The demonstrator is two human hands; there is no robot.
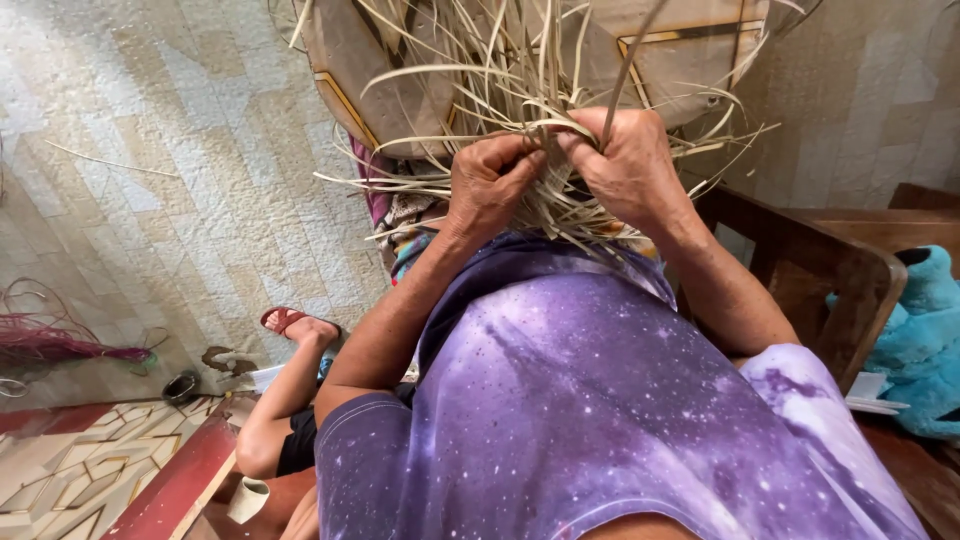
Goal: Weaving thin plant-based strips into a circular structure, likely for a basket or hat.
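A loose tangle of pale dried straw strips (470,90) fans out in front of me, over my lap. My left hand (490,185) is closed on a bundle of the strips near the middle. My right hand (630,160) grips strips right beside it, the fingertips of both hands almost touching at the weave's centre. One long strip runs up from my right hand toward the top edge. My purple speckled shirt (590,400) fills the lower half of the view.
A wooden chair arm (830,270) stands to the right, with a teal plush toy (925,340) beyond it. Another person's leg with a red sandal (285,320) lies at lower left. Pink fibre strands (50,345) rest on the tiled floor at far left.
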